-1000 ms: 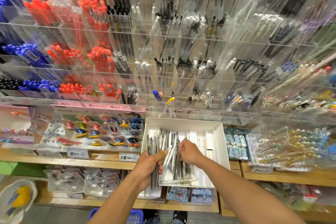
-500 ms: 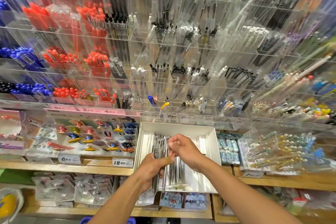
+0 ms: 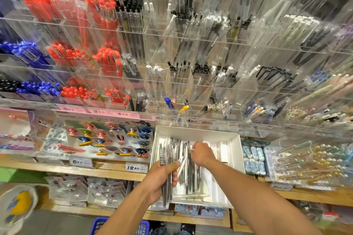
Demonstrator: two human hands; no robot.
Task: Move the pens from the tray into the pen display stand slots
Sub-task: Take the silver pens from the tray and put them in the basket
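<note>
right hand point(image 3: 201, 153) moved up the tray point(image 3: 234, 150); slim silver-grey pens point(image 3: 188, 170).

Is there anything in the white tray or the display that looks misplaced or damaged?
Nothing looks damaged. One white pen lies slanted across the straight pens in the tray, beside the left hand.

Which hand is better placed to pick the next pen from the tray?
Right. The right hand is already over the loose pens in the white tray, while the left hand grips a bundle of pens.
</note>
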